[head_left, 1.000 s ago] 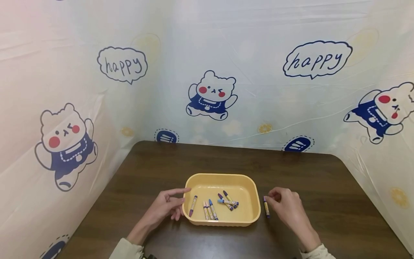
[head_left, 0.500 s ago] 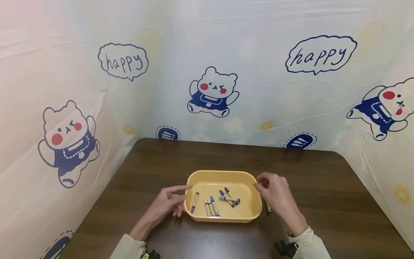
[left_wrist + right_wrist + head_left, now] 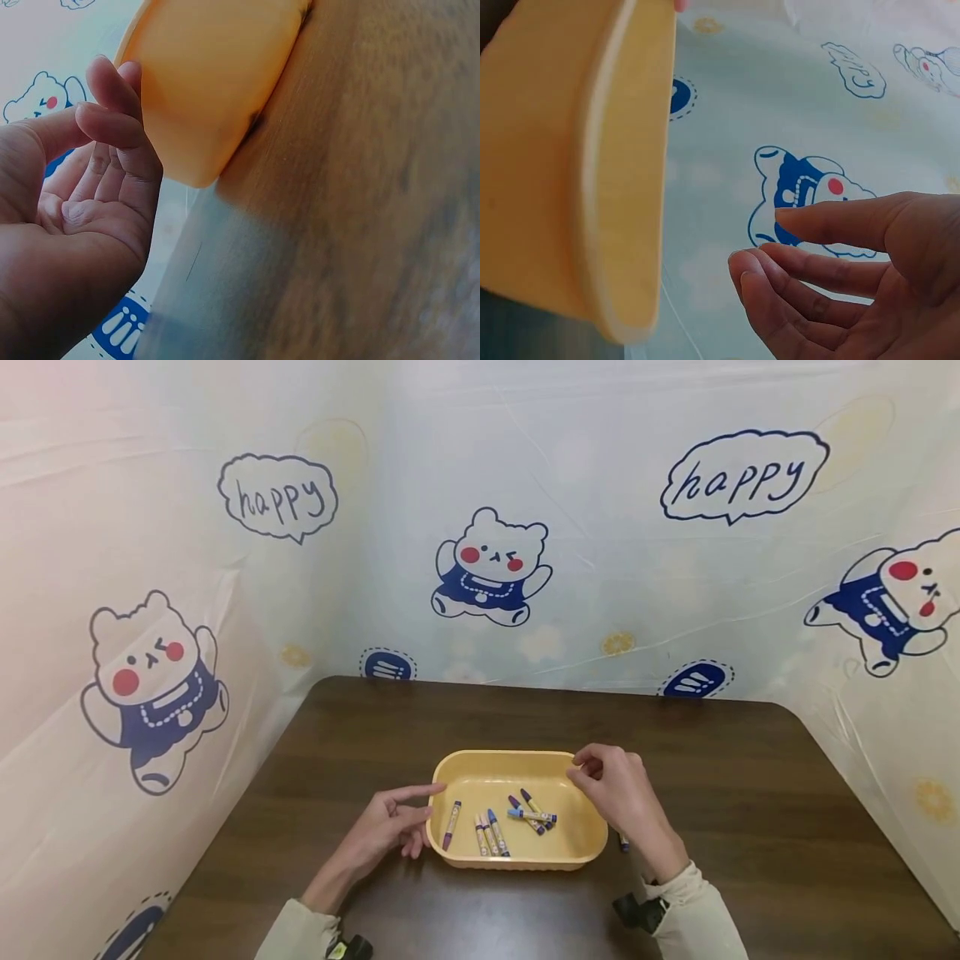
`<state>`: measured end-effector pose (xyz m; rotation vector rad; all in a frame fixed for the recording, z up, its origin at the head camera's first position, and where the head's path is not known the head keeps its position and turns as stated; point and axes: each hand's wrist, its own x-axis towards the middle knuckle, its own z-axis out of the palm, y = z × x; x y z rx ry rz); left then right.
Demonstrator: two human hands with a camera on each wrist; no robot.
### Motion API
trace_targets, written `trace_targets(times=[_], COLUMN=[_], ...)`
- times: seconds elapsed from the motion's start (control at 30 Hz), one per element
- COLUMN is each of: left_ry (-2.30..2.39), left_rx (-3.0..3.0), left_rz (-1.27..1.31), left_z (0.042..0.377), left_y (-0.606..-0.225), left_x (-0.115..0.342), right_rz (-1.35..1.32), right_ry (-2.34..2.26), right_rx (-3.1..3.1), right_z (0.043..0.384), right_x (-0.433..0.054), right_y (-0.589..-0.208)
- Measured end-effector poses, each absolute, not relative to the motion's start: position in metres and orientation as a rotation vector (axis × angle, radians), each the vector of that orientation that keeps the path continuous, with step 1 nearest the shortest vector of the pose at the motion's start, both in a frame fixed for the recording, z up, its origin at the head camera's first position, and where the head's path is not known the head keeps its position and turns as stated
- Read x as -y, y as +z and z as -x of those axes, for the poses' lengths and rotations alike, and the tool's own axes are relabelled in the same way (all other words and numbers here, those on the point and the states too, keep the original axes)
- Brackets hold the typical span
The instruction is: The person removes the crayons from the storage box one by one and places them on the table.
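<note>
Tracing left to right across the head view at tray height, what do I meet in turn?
Left grip, lone crayon, three side-by-side crayons, crossed pile of three crayons, right grip.

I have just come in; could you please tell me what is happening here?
A person's left hand touches the left edge of a yellow basin on a dark table. The right hand, holding nothing, hovers at its right end. Seven crayons lie inside; another crayon lies on the table, partly hidden by the right hand.
</note>
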<state>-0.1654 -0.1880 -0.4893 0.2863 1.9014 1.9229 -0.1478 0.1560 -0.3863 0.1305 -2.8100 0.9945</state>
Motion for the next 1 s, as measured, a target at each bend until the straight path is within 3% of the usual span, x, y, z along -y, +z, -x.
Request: trace_targets(times=[0.27,0.63,1.0], left_ry=[1.934,1.954,1.958], left_rx=[-1.875,-1.867,-1.875], left_rz=[-0.344,-0.385,-0.352], left_z=[0.164,0.166,0.164], left_y=[-0.493,-0.495,-0.493], left_x=[0.189,0.191,0.189], right_rz=[-0.267,-0.67,-0.542], right_ry=[0.992,0.945,0.707], right_rx=[2.869,2.943,2.92], right_z=[0.144,0.148,0.153], right_x=[-0.135,-0.124,-0.116], right_y=[-0.405,-0.432,-0.472])
